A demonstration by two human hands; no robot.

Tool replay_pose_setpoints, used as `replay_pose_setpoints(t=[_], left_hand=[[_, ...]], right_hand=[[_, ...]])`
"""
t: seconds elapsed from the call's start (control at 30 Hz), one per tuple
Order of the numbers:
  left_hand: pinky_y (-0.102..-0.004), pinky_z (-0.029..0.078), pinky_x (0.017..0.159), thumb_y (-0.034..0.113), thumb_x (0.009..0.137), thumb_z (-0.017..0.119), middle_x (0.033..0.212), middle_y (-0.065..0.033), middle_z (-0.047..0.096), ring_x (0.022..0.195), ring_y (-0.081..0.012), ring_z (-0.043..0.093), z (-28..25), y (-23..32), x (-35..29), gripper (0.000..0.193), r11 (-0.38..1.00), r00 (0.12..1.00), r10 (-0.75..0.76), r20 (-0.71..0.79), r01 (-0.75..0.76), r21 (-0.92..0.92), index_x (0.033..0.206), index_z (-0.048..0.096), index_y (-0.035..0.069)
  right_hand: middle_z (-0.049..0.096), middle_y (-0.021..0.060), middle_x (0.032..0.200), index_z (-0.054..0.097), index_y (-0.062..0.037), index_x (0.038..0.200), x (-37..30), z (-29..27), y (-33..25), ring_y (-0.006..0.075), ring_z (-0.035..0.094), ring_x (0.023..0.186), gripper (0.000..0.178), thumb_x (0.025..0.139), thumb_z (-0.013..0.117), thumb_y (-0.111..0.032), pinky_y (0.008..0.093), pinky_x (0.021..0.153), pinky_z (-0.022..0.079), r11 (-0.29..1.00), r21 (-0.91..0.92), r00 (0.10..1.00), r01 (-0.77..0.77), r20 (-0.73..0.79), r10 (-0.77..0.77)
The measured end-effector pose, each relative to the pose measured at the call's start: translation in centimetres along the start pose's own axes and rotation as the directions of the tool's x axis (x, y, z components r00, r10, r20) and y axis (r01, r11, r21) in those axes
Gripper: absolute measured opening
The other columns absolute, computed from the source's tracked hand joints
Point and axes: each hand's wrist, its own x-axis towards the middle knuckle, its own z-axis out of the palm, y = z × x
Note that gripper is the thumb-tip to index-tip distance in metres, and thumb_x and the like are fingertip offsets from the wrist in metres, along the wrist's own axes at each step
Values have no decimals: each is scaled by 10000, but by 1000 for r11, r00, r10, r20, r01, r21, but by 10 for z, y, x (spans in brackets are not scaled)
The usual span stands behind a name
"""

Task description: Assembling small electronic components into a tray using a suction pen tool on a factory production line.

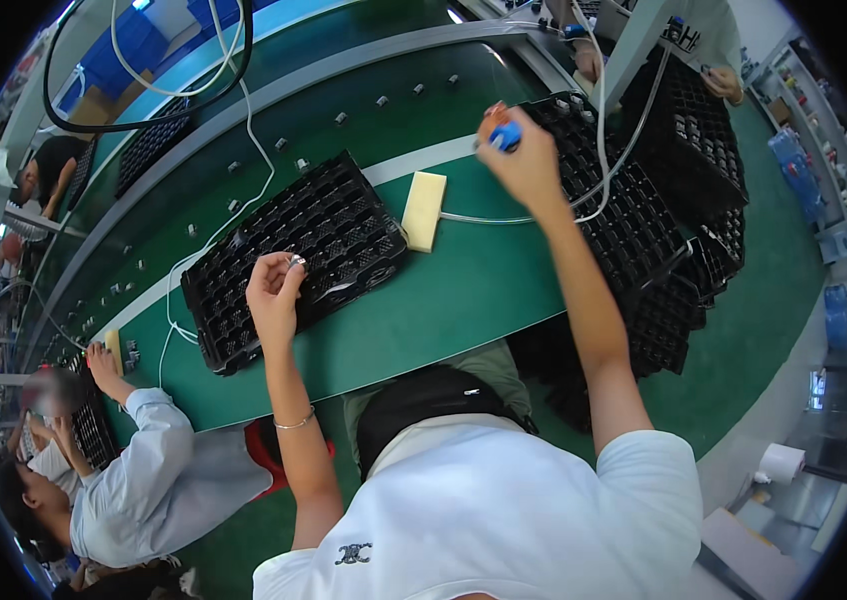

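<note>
My left hand is over a black compartment tray, pinching a small shiny metal piece between thumb and fingers. The tray lies at a slant on the green table. To the right and farther away, my raised right hand grips a small blue and orange object whose kind I cannot make out. Between my hands lies a pale yellow block, touching or very near the tray's right edge. A clear tube runs from beside this block toward the right.
Another black tray lies at the right, with stacked trays beyond it. Several small metal parts sit along the green strip behind the table. White cables hang across the left. A co-worker in a light shirt sits at the left.
</note>
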Motion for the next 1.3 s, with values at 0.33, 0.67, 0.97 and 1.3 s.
replay_pose_setpoints(t=[0.33,0.67,0.97,1.3], left_hand=[[-174,379,548,24,890,631,801,3,613,635,-33,504,3,-2,6,134,1000,999,28,20,-28,14,1019,604,3],[-177,385,552,28,892,623,830,-1,618,672,-34,515,-1,3,-3,158,999,1000,13,-17,-12,39,1048,616,4],[-182,341,529,40,891,568,802,14,539,625,-40,460,25,49,-16,299,997,979,42,199,-28,-74,1182,602,-16],[-179,428,553,21,882,620,946,-66,651,687,-69,576,65,66,-45,335,998,965,-38,261,50,-37,1210,580,-31]], right_hand=[[687,224,953,695,-47,963,94,-108,85,396,659,931,470,678,735,-418,472,808,522,795,-567,974,-216,-69,216],[688,229,934,693,-60,970,88,-72,91,415,652,908,443,693,734,-404,485,805,516,810,-572,989,-131,-17,148],[633,-5,771,685,-71,956,-1,-49,-59,78,585,688,224,800,748,-218,252,635,501,928,369,978,-43,204,-36],[632,64,1081,577,20,1204,-112,25,-111,119,591,1006,494,804,779,-190,300,933,475,641,673,861,-369,506,-36]])
